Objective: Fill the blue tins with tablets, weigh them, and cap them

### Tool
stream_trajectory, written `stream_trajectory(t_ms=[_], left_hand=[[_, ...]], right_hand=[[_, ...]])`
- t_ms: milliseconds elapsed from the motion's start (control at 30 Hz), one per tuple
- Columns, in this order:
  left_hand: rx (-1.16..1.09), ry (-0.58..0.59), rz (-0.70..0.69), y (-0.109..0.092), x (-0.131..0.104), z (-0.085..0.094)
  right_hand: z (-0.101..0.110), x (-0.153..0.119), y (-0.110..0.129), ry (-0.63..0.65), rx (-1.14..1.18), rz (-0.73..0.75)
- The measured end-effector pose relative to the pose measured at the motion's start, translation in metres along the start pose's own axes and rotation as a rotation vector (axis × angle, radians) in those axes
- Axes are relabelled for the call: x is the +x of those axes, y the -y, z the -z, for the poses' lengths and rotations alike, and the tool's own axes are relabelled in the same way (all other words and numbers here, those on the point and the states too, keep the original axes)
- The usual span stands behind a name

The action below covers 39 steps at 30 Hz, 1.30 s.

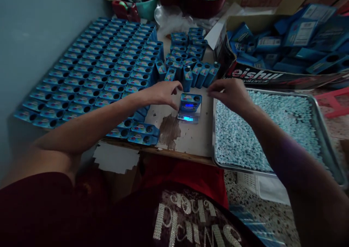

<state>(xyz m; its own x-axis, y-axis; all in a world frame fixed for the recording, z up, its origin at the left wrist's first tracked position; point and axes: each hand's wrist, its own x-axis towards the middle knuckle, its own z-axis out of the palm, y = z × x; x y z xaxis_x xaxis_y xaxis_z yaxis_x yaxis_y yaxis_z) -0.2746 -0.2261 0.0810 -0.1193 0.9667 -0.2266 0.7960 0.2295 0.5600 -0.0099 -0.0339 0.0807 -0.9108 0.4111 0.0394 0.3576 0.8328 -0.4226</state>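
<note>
Sitting on a small scale (182, 117), one blue box (190, 98) is flanked by both hands. A dark round hole is seen in its upper face; the display (187, 118) is lit, digits can't be read. Left hand (163, 92) is held just beside the box, thumb and fingers parted, nothing seen gripped. Right hand (231, 93) is held above the far left corner of a metal tray (302, 94), fingertips close together; whether anything is pinched can't be told. Scale is set on the worktop (193, 141), which is marked by a brown patch (169, 131). Left side is taken up by packed rows of boxes (103, 66). Behind the scale, looser boxes (187, 53) are grouped, some tilted. Tray is spread with pale blue pellets (238, 141); beyond it, a carton (261, 78) is heaped with more blue boxes (301, 32).
</note>
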Motion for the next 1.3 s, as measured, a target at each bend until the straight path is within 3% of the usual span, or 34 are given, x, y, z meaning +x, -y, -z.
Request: stream_trajectory(t_ms=[67,233,300,400,533,700,833,1133,1300], left_hand=[[-0.036,-0.011,-0.024,0.008,0.003,0.0],[-0.092,-0.031,-0.018,0.016,0.009,-0.001],[-0.098,-0.032,-0.024,0.015,0.009,-0.001],[-0.086,-0.032,-0.038,0.009,0.007,0.001],[-0.074,-0.045,-0.034,-0.003,0.004,0.006],[-0.033,-0.038,-0.027,-0.016,0.004,0.006],[-0.047,-0.033,-0.035,-0.015,0.006,0.002],[-0.094,-0.026,-0.023,-0.004,0.007,-0.004],[-0.112,-0.013,-0.043,-0.001,0.003,-0.007]], right_hand=[[-0.002,-0.03,-0.018,0.006,-0.148,-0.088],[-0.028,-0.106,-0.054,0.328,-0.387,-0.112],[-0.03,-0.122,-0.069,0.335,-0.401,-0.139],[-0.016,-0.128,-0.085,0.244,-0.268,-0.266],[0.007,-0.12,-0.079,0.142,0.084,-0.53],[0.003,-0.1,-0.058,0.003,0.577,-0.691],[0.001,-0.075,-0.038,-0.009,0.587,-0.614],[0.019,-0.003,0.027,0.087,0.499,-0.312],[0.02,0.022,0.047,0.156,0.295,-0.231]])
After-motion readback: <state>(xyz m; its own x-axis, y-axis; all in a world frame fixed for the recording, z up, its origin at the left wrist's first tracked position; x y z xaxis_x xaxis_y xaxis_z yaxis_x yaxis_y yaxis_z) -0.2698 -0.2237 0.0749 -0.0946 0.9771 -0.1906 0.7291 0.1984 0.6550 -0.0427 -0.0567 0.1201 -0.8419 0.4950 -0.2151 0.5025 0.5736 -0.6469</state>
